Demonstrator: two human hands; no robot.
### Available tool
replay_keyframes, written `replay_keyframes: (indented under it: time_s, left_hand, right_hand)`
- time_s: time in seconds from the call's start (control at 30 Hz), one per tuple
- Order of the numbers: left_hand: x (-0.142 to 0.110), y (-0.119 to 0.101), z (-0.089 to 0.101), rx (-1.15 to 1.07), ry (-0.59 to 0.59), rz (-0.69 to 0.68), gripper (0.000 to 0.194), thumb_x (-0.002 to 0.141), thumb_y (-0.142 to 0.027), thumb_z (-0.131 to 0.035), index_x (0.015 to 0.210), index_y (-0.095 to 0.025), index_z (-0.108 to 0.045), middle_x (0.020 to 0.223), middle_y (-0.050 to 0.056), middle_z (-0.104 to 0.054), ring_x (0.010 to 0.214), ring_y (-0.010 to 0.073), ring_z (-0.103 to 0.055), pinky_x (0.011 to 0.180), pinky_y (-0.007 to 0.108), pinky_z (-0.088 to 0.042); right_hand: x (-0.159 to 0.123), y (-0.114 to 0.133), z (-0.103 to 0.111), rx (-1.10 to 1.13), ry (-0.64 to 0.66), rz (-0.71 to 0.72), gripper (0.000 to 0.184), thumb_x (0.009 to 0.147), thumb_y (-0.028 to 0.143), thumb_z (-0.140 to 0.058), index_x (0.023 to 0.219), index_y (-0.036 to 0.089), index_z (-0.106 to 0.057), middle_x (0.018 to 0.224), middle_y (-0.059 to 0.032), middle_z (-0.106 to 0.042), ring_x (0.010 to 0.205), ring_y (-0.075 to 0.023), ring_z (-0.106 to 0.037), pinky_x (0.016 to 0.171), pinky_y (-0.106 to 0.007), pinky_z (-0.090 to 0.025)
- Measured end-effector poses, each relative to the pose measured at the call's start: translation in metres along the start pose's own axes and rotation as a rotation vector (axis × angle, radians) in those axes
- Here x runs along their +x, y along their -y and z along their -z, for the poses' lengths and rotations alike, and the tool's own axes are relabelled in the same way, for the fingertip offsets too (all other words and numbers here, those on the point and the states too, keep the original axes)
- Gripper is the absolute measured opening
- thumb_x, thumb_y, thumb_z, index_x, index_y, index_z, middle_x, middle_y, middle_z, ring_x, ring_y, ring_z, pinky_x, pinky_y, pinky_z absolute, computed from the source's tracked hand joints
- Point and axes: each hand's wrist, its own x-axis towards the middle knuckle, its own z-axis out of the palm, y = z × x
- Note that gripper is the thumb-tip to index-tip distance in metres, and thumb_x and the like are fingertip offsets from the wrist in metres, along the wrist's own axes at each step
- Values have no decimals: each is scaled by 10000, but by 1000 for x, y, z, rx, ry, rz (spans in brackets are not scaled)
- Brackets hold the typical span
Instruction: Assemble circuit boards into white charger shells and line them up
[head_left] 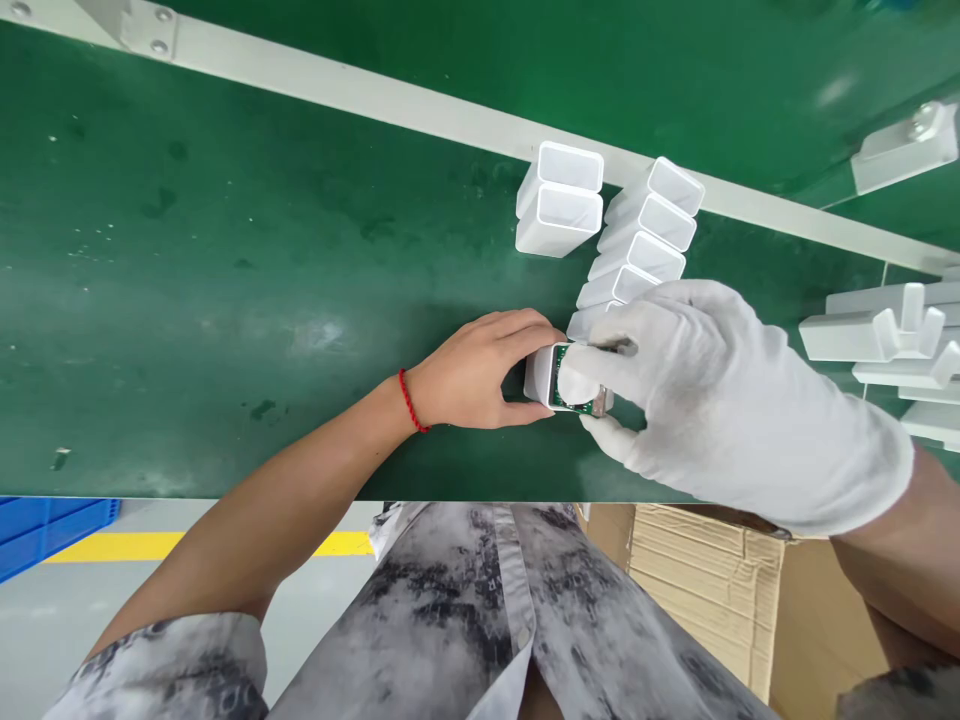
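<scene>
My bare left hand (487, 370), with a red cord at the wrist, grips a small white rectangular housing (535, 376) between thumb and fingers. The housing's open end faces right. At that opening, my right hand (694, 390) in a white glove holds a green circuit board (559, 385) with a white rounded part (579, 376) on it. The gloved thumb and fingers close around the board's right end. How far the board sits inside the housing is hidden. Just beyond the gloved fingers stands a row of several white open housings (630, 245), the nearest partly covered.
Two more white open housings (559, 225) stand together left of the row. A pale metal strip (360, 100) crosses the green table (225, 260). White molded parts (862, 335) lie at the right. Below the table edge are a cardboard box (705, 590) and a blue crate (52, 530).
</scene>
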Motion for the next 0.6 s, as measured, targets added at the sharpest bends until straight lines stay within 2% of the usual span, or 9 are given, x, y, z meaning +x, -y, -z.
replay_keyframes:
  time_s: [0.07,0.17,0.3,0.47,0.6]
  left_hand:
    - [0,0,0,-1,1,8,494,805,-361,-747,1216,-151,-571,1204,106,-636,1080,226,-637,961,338,-517]
    - [0,0,-1,7,4,18,507,805,-376,-744,1224,-154,-566,1217,103,-633,1106,232,-631,986,352,-509]
    - [-1,2,-1,11,7,10,498,826,-400,-719,1234,-165,-558,1238,103,-633,1135,240,-627,1004,370,-505]
    - [-1,2,0,18,-21,-24,476,836,-370,-713,1231,-161,-551,1218,107,-649,1124,242,-640,987,373,-517]
    - [-1,1,0,18,-28,-25,478,842,-380,-715,1237,-171,-547,1209,105,-658,1117,242,-646,971,379,-528]
  right_hand:
    - [1,0,0,-112,59,108,70,766,227,-587,830,246,-607,841,-77,-666,703,-251,-598,673,-424,-467]
    - [3,0,-1,-180,149,173,99,780,202,-544,825,240,-623,827,-69,-634,676,-231,-573,686,-421,-462]
    - [2,0,-2,-225,99,187,131,771,220,-576,866,215,-666,865,-90,-650,719,-245,-586,742,-436,-484]
    - [0,3,-2,-238,68,205,171,779,171,-564,876,175,-705,825,-111,-646,753,-270,-622,703,-423,-499]
    - [0,8,-4,-208,51,154,155,788,136,-553,830,172,-698,807,-113,-643,751,-280,-613,713,-450,-494]
